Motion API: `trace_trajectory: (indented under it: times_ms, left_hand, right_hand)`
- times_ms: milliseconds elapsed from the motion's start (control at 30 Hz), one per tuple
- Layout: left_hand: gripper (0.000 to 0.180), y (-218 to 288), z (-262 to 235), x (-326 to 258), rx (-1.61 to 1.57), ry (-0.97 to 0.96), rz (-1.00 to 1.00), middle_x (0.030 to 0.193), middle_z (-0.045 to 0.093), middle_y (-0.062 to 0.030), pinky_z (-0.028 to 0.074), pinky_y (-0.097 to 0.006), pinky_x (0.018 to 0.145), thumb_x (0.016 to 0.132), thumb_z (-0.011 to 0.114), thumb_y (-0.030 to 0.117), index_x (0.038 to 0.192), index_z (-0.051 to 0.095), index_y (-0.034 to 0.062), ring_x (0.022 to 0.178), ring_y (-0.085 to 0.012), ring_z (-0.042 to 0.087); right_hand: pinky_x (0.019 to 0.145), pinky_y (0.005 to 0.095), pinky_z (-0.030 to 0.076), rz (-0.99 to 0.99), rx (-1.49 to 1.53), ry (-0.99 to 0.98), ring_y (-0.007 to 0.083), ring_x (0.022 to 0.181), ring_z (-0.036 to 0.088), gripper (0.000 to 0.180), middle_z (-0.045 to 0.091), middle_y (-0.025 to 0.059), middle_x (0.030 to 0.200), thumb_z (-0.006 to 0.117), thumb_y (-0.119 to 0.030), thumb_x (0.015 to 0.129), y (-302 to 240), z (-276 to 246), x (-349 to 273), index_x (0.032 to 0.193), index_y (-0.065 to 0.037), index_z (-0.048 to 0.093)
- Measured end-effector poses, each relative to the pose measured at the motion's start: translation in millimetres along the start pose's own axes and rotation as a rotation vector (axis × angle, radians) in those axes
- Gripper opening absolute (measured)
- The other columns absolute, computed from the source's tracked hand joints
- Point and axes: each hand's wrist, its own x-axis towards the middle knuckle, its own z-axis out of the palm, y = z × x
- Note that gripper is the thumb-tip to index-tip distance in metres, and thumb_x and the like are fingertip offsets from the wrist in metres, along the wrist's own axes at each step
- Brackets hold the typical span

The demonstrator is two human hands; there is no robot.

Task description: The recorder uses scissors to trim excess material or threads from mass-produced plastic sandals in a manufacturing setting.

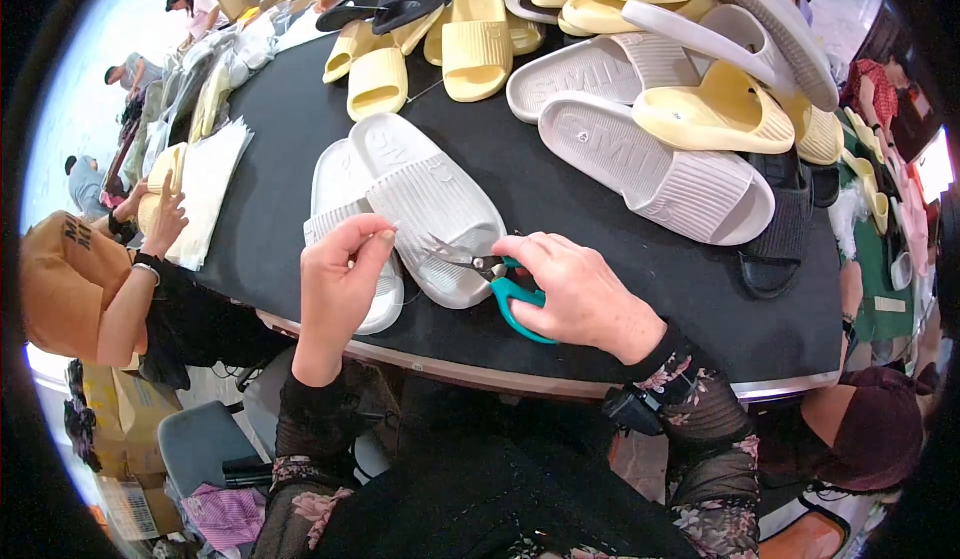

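Observation:
My right hand [590, 289] is closed on a pair of scissors [462, 259] with teal handles, its thumb and fingers at the loops. The metal blades are parted and point left toward my left hand. Thumb and forefinger of my left hand [345, 269] are pinched together; a tiny pale bit shows at the tips, too small to name. Beneath both hands lie two light grey slide sandals, one slide [440, 199] overlapping the other slide [335, 179]. My left hand covers part of the lower one, and the scissors cross in front of the upper one.
Yellow slides [478, 44], grey slides [640, 164] and black slides [780, 224] are heaped across the back and right of the black table [480, 149]. At left, another person's hand [165, 214] holds a yellow slide by white sheets [215, 184]. A grey chair [200, 439] stands below left.

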Motion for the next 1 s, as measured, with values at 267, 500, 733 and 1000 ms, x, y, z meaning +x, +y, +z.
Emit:
trace_trajectory:
  times_ms: [267, 500, 733, 1000]
  left_hand:
    - [0.010, 9, 3, -3, 0.046, -0.070, 0.028, 0.070, 0.059, 0.0013, 0.041, -0.019, 0.058, 0.085, 0.064, 0.004, 0.091, 0.065, -0.0027, 0.063, -0.0032, 0.049]
    - [0.010, 12, 3, -5, 0.030, -0.081, 0.052, 0.071, 0.061, 0.0001, 0.043, -0.020, 0.060, 0.084, 0.065, 0.004, 0.091, 0.066, -0.0030, 0.064, -0.0045, 0.051]
    - [0.009, 8, -10, -6, -0.001, 0.014, 0.091, 0.071, 0.058, 0.0027, 0.039, -0.018, 0.056, 0.085, 0.064, 0.002, 0.092, 0.066, -0.0028, 0.062, -0.0025, 0.048]
    - [0.013, 12, -60, -28, -0.112, 0.286, 0.056, 0.058, 0.046, 0.0015, 0.030, -0.019, 0.043, 0.093, 0.054, 0.005, 0.099, 0.062, -0.0019, 0.047, -0.0048, 0.040]
  right_hand:
    - [0.070, 0.0404, 0.051, -0.034, -0.063, 0.012, 0.0321, 0.081, 0.062, 0.037, 0.059, 0.0145, 0.085, 0.066, -0.016, 0.073, 0, 3, -2, 0.106, -0.005, 0.052]
    - [0.065, 0.0391, 0.053, -0.089, -0.087, 0.014, 0.0319, 0.075, 0.063, 0.036, 0.060, 0.0152, 0.081, 0.065, -0.017, 0.076, 0, 6, -4, 0.107, -0.004, 0.051]
    - [0.064, 0.0418, 0.053, -0.042, -0.021, -0.002, 0.0347, 0.072, 0.063, 0.040, 0.061, 0.0178, 0.083, 0.066, -0.016, 0.076, 0, 9, -5, 0.111, -0.003, 0.051]
    - [0.065, 0.0411, 0.052, 0.005, -0.014, 0.098, 0.0345, 0.075, 0.063, 0.038, 0.062, 0.0171, 0.086, 0.065, -0.014, 0.078, 2, 8, -2, 0.112, -0.005, 0.051]
